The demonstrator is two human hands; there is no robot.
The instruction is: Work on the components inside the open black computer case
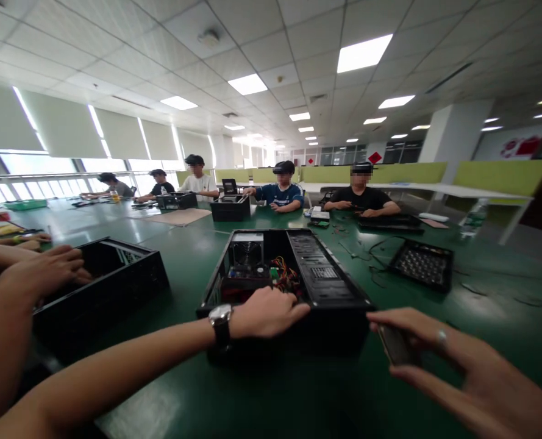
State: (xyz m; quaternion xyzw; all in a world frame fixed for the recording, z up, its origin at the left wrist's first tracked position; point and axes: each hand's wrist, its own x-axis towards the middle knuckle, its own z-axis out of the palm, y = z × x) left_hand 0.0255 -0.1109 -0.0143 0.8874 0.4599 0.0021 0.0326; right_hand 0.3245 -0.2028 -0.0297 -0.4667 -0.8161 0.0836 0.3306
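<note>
A black computer case (pixel 339 308) lies open in front of me, with a power supply (pixel 247 249) at its far left inside and a tangle of coloured cables (pixel 285 277) in the middle. My left hand (pixel 267 312), with a watch on its wrist, rests over the case's near rim. Its fingers curl inward and the thumb lies along the edge. Just off the near right corner, my right hand (pixel 453 360) pinches a small dark flat block (pixel 396 346) between thumb and fingers. The block's kind cannot be made out.
To the left, a co-worker's hands (pixel 46 271) reach into another black case (pixel 115 280). A black tray-like frame (pixel 424 265) with cables lies at the right, near a plastic bottle (pixel 474 218). Several people sit across the green table (pixel 183 317) with further cases.
</note>
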